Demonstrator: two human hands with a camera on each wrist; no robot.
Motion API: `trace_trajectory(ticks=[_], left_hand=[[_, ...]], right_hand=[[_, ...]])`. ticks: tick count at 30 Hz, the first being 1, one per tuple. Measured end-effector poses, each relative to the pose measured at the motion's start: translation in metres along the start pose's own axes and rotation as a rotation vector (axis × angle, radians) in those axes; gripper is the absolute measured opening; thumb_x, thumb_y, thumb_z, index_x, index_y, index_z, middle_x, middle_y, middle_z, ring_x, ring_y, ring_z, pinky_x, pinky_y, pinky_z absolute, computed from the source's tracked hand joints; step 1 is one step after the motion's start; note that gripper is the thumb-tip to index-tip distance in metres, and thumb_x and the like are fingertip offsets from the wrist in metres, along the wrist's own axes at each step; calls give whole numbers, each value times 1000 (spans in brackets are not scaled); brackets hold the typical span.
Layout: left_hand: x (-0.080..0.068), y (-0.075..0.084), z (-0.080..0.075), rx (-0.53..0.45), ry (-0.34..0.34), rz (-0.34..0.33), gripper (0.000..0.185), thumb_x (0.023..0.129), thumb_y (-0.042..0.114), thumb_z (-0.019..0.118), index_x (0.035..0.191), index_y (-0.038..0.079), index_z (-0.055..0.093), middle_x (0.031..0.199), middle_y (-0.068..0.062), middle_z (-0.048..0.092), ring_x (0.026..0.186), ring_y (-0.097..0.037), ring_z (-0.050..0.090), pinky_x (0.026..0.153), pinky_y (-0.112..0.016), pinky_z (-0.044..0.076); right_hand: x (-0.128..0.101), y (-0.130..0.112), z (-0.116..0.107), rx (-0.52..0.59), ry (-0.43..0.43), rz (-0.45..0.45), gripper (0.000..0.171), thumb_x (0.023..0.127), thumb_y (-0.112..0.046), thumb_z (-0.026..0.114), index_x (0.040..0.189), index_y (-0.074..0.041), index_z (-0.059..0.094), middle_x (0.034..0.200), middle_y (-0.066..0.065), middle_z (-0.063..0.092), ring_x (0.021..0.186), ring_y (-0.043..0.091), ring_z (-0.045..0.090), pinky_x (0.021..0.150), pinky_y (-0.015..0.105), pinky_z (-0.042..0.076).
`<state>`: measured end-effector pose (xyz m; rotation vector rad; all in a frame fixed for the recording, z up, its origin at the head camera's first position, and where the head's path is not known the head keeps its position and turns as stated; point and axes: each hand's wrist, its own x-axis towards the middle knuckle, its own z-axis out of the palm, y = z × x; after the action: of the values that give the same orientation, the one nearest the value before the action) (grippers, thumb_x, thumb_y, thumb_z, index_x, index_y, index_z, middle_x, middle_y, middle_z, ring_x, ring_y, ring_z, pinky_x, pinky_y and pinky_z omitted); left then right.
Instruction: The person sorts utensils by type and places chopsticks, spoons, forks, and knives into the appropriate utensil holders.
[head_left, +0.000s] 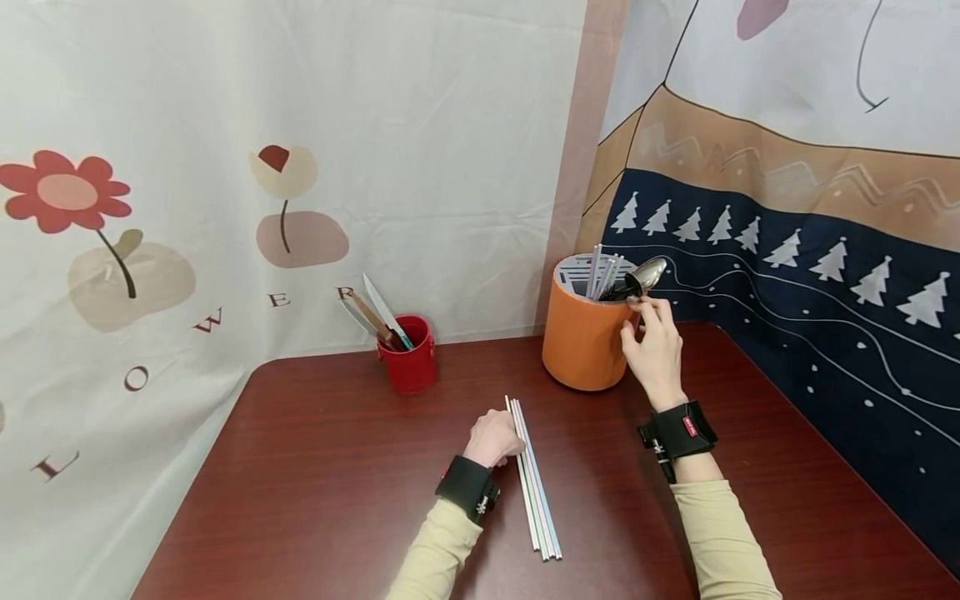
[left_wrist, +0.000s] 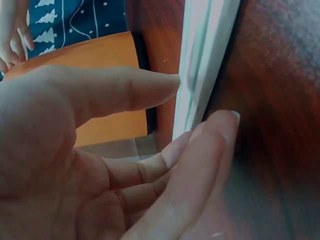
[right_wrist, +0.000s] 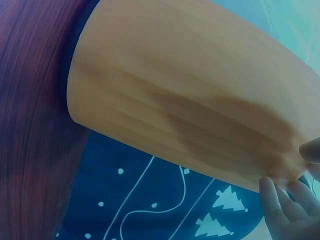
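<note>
Several long pale chopsticks point(head_left: 534, 492) lie side by side on the table. My left hand point(head_left: 493, 438) is at their far part, thumb against one side and curled fingers at the other in the left wrist view, where the chopsticks point(left_wrist: 202, 55) run behind the fingertips. An orange utensil holder point(head_left: 583, 342) with a grey slotted top stands at the back right. At its right rim is my right hand point(head_left: 656, 346), fingertips right at the edge with fingers loosely bent. A metal spoon point(head_left: 649, 272) leans out just above them, beside thin upright sticks point(head_left: 597, 275).
A red bucket point(head_left: 408, 362) at the back holds a knife point(head_left: 384, 308) and a wooden-handled utensil point(head_left: 367, 312). Behind the dark red-brown table point(head_left: 322, 492) hang a pale printed cloth point(head_left: 450, 167) and a navy tree-patterned cloth point(head_left: 810, 333).
</note>
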<state>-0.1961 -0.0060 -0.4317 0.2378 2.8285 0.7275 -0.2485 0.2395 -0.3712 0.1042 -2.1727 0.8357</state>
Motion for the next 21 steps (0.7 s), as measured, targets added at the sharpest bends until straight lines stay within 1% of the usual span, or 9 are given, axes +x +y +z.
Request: trace_trajectory(ticks=[4,9,12,15,18,21], left_hand=[[-1,2,3,38,-2,-16,28,77,11,67,51,12,55,48,-9,63,32,-11,51,42,-25,41],[0,6,6,55,23,-57,28,77,13,68,52,11,55,46,-7,61,33,-12,54,41,-26,41],[0,10,8,55,47,-88,27,76,13,69,53,11,56,47,-6,59,35,-14,57,39,-26,42],[0,12,10,43,70,-121,25,75,13,70,53,9,57,53,-9,59,38,-18,59,38,-27,42],[1,14,12,28,99,-135,23,74,12,71,54,8,58,58,-11,60,43,-22,59,40,-28,43],[2,14,12,18,116,-133,22,74,11,70,55,8,59,57,-11,61,46,-24,58,41,-29,45]], right_hand=[[0,1,0,-7,1,-3,23,87,-5,59,109,3,63,123,20,52,93,40,61,80,51,54],[0,1,0,-3,7,-7,23,87,-5,59,109,2,63,123,20,52,94,40,61,80,51,54],[0,0,0,0,6,-6,23,87,-4,59,109,2,63,123,20,52,93,41,61,79,51,54],[0,0,0,0,2,-4,23,87,-4,59,109,2,63,123,20,52,93,42,61,79,52,54],[0,0,1,3,-2,-4,23,87,-4,58,110,2,63,123,20,52,92,42,61,80,52,54],[0,0,1,4,-1,-4,23,87,-4,58,110,3,63,123,21,52,92,42,61,80,53,54]])
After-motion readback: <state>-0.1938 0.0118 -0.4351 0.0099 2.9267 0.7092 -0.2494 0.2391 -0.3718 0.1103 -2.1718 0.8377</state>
